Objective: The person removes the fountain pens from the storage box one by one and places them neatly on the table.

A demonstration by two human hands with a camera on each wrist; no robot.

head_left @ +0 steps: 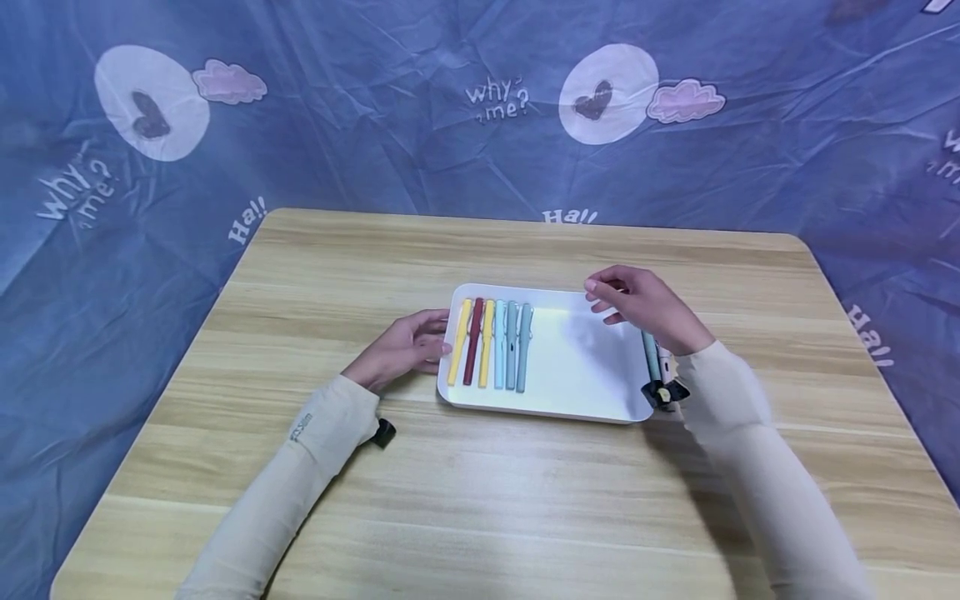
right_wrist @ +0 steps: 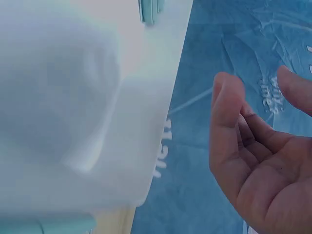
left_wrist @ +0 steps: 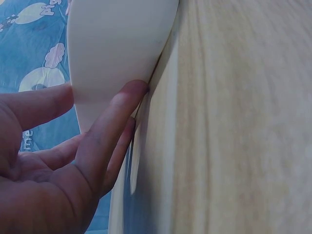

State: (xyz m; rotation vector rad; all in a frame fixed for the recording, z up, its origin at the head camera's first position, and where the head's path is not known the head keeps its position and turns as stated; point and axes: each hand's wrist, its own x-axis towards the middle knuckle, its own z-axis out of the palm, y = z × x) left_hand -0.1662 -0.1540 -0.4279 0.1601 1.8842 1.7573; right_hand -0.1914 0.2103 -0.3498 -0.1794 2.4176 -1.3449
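A white tray (head_left: 577, 358) holds several capped pens side by side in its left half: a dark red pen (head_left: 473, 342) between two yellow ones (head_left: 460, 342), then a light blue pen (head_left: 499, 343) and two grey-blue pens (head_left: 524, 348). My left hand (head_left: 408, 343) grips the tray's left end, thumb at the rim; in the left wrist view its fingertips (left_wrist: 134, 90) press the outer wall down by the table. Over the tray's far right corner hovers my right hand (head_left: 641, 302), fingers loosely bent, with nothing between thumb and fingers (right_wrist: 226, 105).
Right of the tray, partly hidden by my right wrist, lie a teal pen (head_left: 650, 357) and a whitish pen (head_left: 666, 364). Beneath everything is a wooden table (head_left: 480, 492). Behind it hangs a blue printed cloth (head_left: 420, 125).
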